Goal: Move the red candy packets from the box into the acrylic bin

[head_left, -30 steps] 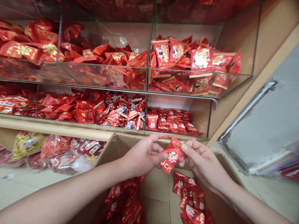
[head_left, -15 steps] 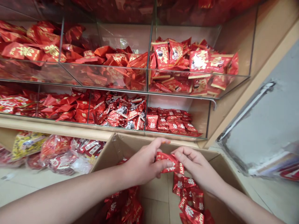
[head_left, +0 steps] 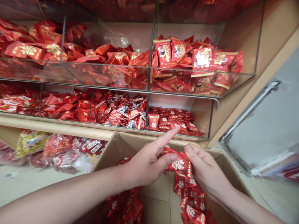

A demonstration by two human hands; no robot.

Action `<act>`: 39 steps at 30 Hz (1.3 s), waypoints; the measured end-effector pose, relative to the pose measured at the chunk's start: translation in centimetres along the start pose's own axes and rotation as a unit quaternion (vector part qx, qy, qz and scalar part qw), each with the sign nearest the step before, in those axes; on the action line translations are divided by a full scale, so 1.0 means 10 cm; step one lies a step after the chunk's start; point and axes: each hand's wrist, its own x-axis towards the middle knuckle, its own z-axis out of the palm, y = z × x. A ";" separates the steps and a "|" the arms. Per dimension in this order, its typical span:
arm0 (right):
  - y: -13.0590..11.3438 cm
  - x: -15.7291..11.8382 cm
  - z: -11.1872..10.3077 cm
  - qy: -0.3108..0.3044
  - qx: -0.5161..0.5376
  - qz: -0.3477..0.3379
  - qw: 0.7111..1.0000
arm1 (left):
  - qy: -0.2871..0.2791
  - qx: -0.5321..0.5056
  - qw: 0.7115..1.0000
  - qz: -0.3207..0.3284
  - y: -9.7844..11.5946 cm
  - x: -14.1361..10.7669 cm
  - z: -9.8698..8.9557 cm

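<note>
Both hands meet above a cardboard box (head_left: pixel 123 141). My left hand (head_left: pixel 151 161) grips a red candy packet (head_left: pixel 178 163) between thumb and curled fingers, its index finger stretched out toward the shelf. At the packet's right end, my right hand (head_left: pixel 203 161) pinches it with thumb and fingers. From below this packet hangs or lies a string of red packets (head_left: pixel 191 199); whether they are joined to the held one is hard to tell. More red packets (head_left: pixel 128 208) are in the box at the left, partly behind my left forearm.
Glass-fronted shelf compartments with red packets (head_left: pixel 203 59) stand ahead; a lower right compartment holds neat rows of small packets (head_left: pixel 173 119). Plastic bags of sweets (head_left: pixel 58 146) lie under the shelf at left. A grey wall (head_left: pixel 275 124) is at the right.
Both hands and the held packet have moved slightly right. My left index finger has stretched further out, and my right fingers have closed in more on the packet's end.
</note>
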 end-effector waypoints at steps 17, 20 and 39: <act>-0.04 -0.06 -0.09 -0.101 0.005 -0.007 0.995 | -0.022 0.028 0.999 -0.004 -0.01 -0.02 0.02; -0.08 -0.07 -0.09 -0.143 -0.056 0.005 0.988 | -0.008 0.059 0.998 -0.010 0.03 -0.01 0.00; -0.04 -0.04 -0.02 -0.097 -0.064 0.012 0.993 | 0.041 -0.112 0.985 -0.127 -0.09 0.07 0.07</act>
